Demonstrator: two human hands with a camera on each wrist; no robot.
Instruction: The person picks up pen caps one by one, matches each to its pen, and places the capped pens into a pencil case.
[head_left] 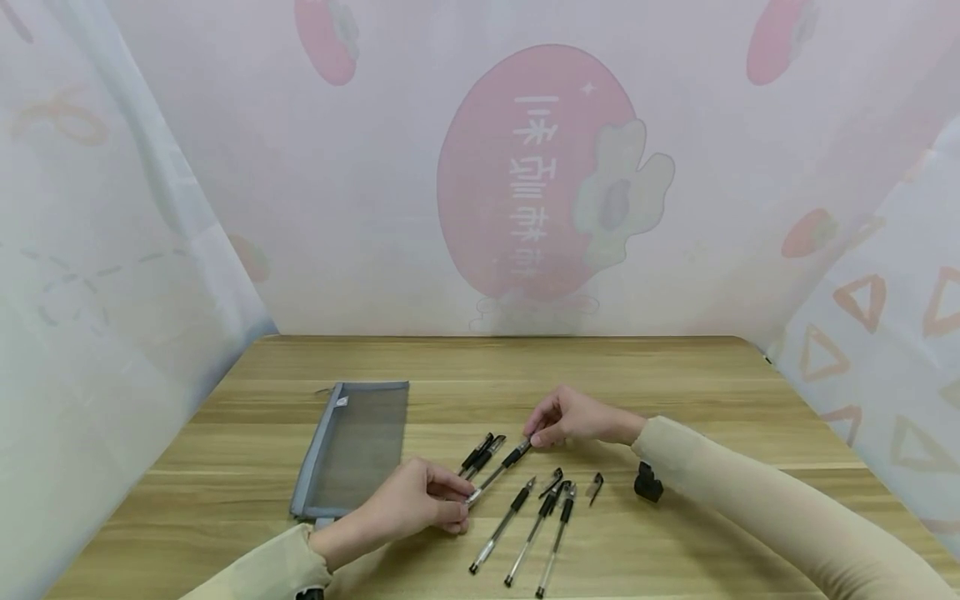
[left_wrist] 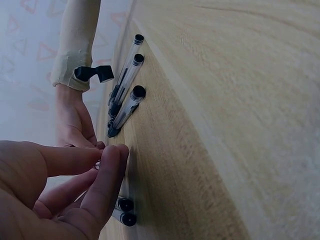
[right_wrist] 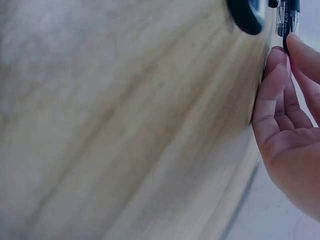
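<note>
Both hands hold one clear gel pen with a black grip, slanted over the table. My left hand pinches its rear end between thumb and fingers. At the other end, my right hand pinches the pen's clear cap, which has a black clip. In the left wrist view, the fingertips of my left hand hide most of this pen. Two pens lie just behind it. Three more pens, one of them uncapped, lie side by side in front.
A grey mesh zip pouch lies flat on the wooden table, left of the pens. Loose caps lie near the front pens, one cap farther to the right. A printed curtain hangs behind the table.
</note>
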